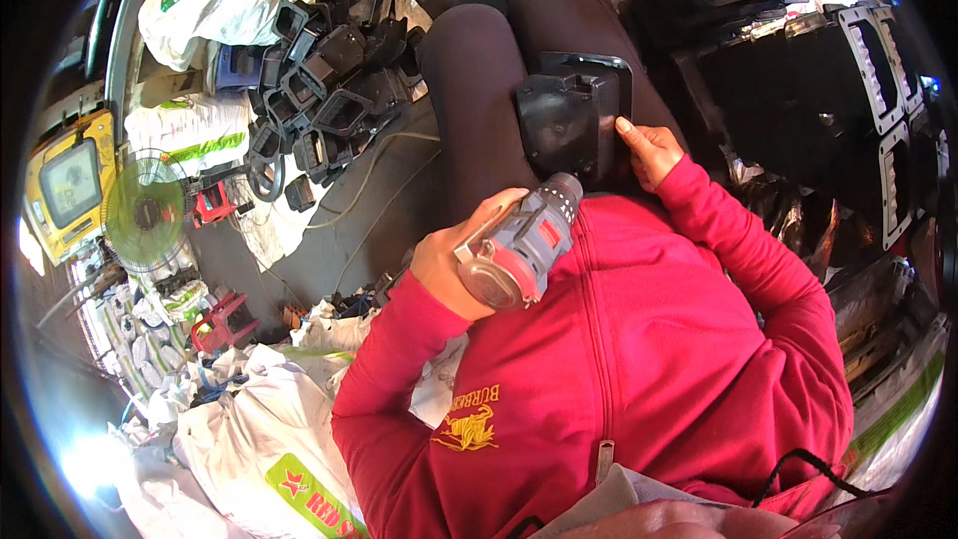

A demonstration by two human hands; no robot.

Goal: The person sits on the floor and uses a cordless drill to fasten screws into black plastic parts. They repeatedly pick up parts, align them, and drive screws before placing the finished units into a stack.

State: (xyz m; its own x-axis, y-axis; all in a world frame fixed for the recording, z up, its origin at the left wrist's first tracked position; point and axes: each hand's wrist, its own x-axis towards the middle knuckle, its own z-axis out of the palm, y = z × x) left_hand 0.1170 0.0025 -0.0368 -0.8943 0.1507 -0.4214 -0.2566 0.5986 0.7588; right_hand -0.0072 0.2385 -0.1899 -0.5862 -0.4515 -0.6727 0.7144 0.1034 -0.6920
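My left hand [446, 258] is wrapped around a grey and red cordless drill [534, 240]. The drill's black chuck points away from me, toward a black plastic housing [564, 118] on my lap; whether a bit touches the housing is hidden. At the housing's right edge, my right hand [654, 154] grips it, thumb on top and the other fingers mostly out of sight. The housing is box-shaped, with a raised rim at its far side, and rests across my thighs.
Many black plastic frames [334, 90] lie heaped on the floor at the far left. A green fan [147, 210] stands beside a yellow-framed panel [72, 183]. White sacks [261, 429] lie at the near left. Stacked black parts [788, 90] rise at my right. A cable [371, 165] crosses the floor.
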